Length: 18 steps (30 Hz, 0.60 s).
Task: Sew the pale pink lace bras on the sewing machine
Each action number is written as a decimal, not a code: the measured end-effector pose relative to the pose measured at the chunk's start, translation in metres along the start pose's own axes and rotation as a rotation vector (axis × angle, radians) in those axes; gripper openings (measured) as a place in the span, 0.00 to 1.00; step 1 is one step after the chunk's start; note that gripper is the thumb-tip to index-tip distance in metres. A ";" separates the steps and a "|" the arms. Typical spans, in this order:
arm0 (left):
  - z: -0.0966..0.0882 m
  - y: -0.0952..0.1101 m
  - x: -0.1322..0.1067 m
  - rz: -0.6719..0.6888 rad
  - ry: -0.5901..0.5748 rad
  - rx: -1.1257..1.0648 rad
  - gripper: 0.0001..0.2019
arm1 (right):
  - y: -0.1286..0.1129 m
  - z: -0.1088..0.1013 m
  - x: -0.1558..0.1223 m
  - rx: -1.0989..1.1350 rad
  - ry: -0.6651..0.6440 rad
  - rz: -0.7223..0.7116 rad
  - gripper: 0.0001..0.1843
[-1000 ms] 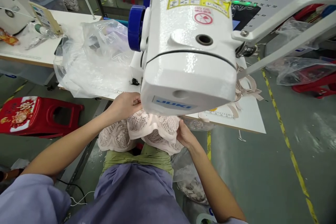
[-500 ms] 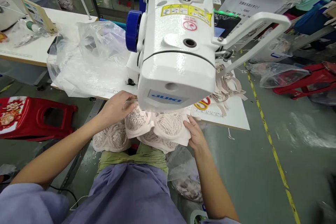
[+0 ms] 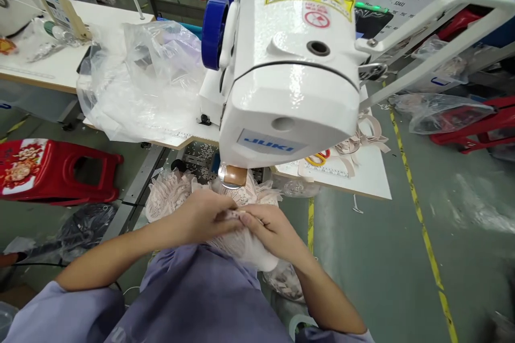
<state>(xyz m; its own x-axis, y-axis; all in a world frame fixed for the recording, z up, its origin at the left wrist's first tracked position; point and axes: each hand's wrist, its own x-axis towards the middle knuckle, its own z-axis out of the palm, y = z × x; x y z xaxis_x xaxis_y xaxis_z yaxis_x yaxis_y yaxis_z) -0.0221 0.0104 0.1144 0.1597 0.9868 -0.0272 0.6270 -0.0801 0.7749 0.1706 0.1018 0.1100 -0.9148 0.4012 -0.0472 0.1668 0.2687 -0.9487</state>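
Pale pink lace garment pieces lie bunched on my lap below the white sewing machine. My left hand and my right hand meet over the lap, both pinched on the edge of a lace piece. The fingers are closed on the fabric, fingertips touching each other. The hands sit in front of the machine, below the table's front edge.
A white table carries the machine, yellow-handled scissors, pink straps and a crumpled clear plastic bag. A red stool stands at the left. Bagged goods lie right of a yellow floor line.
Both hands pulled the lace back from under the machine head toward my lap and came together on it. The camera tipped down slightly.
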 end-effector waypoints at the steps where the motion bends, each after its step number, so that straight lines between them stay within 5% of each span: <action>1: -0.005 -0.007 0.000 -0.091 -0.001 -0.054 0.17 | 0.003 -0.002 0.002 -0.038 0.059 0.021 0.23; 5: -0.021 -0.022 0.009 -0.258 0.185 -0.174 0.15 | 0.021 -0.012 0.017 -0.161 0.266 0.117 0.24; 9: -0.026 -0.027 0.028 -0.290 0.386 -0.170 0.08 | 0.037 -0.019 0.038 -0.062 0.307 0.187 0.29; 14: -0.027 -0.036 0.041 -0.241 0.450 -0.164 0.02 | 0.050 -0.026 0.050 0.071 0.268 0.268 0.32; 18: -0.029 -0.045 0.045 -0.202 0.461 -0.114 0.03 | 0.058 -0.029 0.053 0.112 0.304 0.258 0.24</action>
<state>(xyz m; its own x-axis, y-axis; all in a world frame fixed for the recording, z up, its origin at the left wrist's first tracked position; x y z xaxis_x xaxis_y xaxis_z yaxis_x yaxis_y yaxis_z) -0.0655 0.0625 0.0965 -0.3248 0.9425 0.0784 0.5198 0.1087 0.8473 0.1421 0.1641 0.0618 -0.6953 0.6874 -0.2097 0.3201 0.0349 -0.9468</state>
